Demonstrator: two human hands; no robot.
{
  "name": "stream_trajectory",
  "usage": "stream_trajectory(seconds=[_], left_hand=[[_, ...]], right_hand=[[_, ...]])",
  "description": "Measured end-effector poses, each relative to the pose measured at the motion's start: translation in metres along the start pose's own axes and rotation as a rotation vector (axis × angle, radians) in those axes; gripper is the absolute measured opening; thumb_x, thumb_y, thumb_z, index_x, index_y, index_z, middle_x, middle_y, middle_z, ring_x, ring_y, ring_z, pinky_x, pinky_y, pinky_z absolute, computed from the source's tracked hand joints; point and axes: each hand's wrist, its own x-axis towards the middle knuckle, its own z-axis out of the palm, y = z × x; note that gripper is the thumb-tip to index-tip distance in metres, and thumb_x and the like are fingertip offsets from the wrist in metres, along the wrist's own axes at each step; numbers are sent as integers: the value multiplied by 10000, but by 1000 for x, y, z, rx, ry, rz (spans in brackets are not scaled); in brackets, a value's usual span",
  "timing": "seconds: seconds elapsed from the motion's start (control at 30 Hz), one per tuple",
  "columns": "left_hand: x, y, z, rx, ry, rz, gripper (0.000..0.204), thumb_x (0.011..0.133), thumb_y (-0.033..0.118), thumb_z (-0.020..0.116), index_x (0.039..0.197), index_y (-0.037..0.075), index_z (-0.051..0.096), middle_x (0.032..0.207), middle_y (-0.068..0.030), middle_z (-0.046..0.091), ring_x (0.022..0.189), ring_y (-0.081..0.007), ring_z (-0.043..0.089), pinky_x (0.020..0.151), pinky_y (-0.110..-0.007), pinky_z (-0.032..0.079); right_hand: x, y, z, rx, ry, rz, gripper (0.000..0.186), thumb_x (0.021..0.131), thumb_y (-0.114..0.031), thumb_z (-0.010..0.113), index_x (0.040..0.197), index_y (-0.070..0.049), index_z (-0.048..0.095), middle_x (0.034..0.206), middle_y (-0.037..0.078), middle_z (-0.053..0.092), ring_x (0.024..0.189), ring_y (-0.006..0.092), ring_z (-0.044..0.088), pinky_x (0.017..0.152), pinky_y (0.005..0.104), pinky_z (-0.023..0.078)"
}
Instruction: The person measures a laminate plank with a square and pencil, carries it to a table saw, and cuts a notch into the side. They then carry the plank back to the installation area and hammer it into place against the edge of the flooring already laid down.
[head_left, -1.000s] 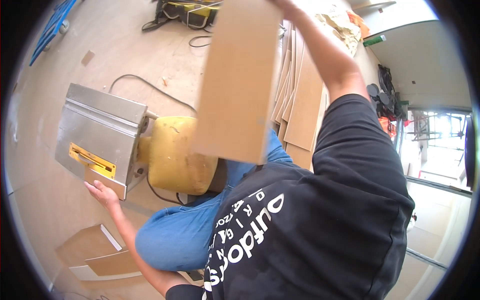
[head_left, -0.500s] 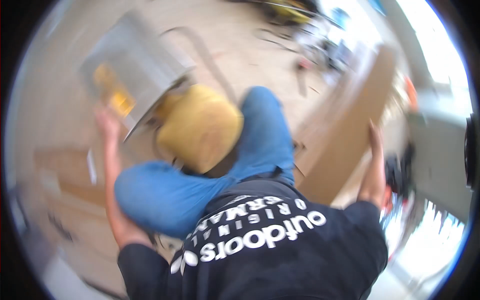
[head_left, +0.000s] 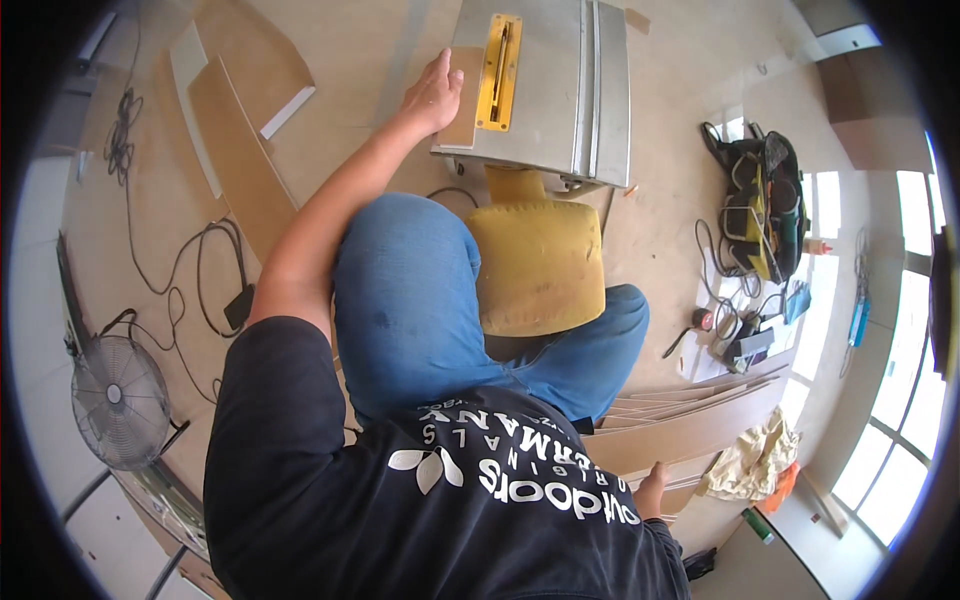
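So the left hand (head_left: 432, 98) is resting at the left edge of a small brown panel (head_left: 463, 108), fingers loosely stretched out and not really closing around it, while the panel is lying on the saw (head_left: 548, 95) right beside the yellow insert (head_left: 488, 100). The right hand (head_left: 652, 490) is hanging near the boards (head_left: 690, 428), partly hiding behind the shirt (head_left: 290, 470), so I can't tell how open its fingers are or whether they're gripping anything.

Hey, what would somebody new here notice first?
Probably the grey metal table with its yellow slotted insert, top centre, the left hand at a flat tan panel there. Next, the round grey wire-caged fan, lower left, and long tan boards stacked lower right.
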Motion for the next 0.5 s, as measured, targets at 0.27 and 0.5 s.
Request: stream_trajectory(seconds=[0.27, 0.5], left_hand=[[80, 28, 6, 87, -17, -5, 613, 1064, 407, 277, 1600, 119, 204, 1641, -73, 282, 1425, -316, 415, 1156, -466, 356], [155, 37, 7, 102, -69, -88, 613, 1061, 446, 271, 1609, 178, 205, 1660, -56, 248, 1476, -297, 346, 1180, -457, 326]], right_hand=[[93, -267, 213, -404, 196, -863, 410, 945, -199, 665, 1241, 79, 607, 1118, 152, 668, 975, 224, 615, 887, 349, 485], [-75, -415, 542, -673, 75, -1287, 438, 965, -275, 664, 1320, -32, 585, 1491, 223, 453, 1392, 376, 430, 1140, 441, 368]])
